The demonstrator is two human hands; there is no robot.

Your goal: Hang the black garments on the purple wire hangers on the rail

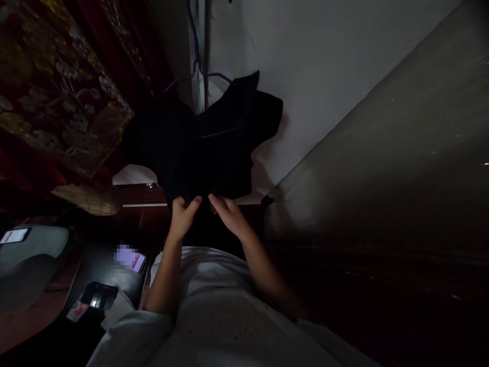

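A black shirt [225,153] hangs from a purple hanger [196,66] in front of me. Its front looks parted, and a bar of the hanger shows across the gap. At the shirt's lower edge, my left hand [182,216] is closed with the thumb on top, pinching the dark cloth. Close beside it on the right, my right hand [228,213] also grips the cloth near the hem, thumb pointing toward the left one. The two thumbs are a small gap apart. Poor light hides the fingertips and the shirt's details.
A red curtain [148,56] with a gold-and-silver patterned panel [76,97] hangs at the left. Below it, a dark chair seat [110,270] bears a lit phone [132,257] and a shiny black object [100,295]. Another phone [14,236] lies farther left. A pale wall [324,61] rises behind.
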